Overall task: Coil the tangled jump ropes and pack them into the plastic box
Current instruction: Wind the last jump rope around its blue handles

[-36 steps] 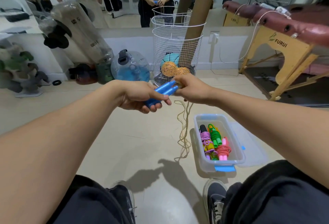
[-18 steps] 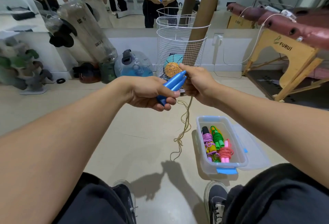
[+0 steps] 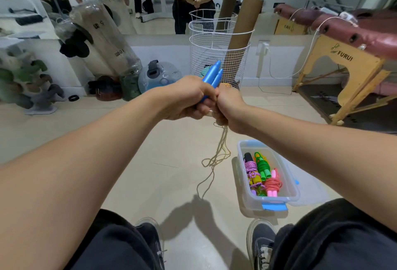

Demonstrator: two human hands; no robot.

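A pale beige floor [image 3: 150,151] runs back to a low white wall under a wide mirror [image 3: 150,1]. Against that wall stand a white wire basket [image 3: 217,59] holding two tall cardboard tubes [image 3: 242,31], a leaning clear punching bag [image 3: 105,39] and a round blue water bag [image 3: 159,76]. At the right stands a wooden massage table [image 3: 343,72] with dark red padding.

The left hand [image 3: 189,100] is curled tight round the lower ends of two blue handles [image 3: 211,78], which lie side by side and point up and away from the person. The right hand [image 3: 229,106] is just beside it, knuckles touching, fingers closed round the tan rope [image 3: 217,158] where it leaves the handles. Below the right hand the rope hangs in several loose strands and loops, its lowest loop near the floor; whether it touches the floor I cannot tell.

The clear plastic box [image 3: 287,175] sits on the floor, lower right, near the right shoe [image 3: 261,241]. It holds coiled ropes [image 3: 263,173] in purple, green, yellow and pink. Its clear lid [image 3: 309,190] lies flat against the box's right side.
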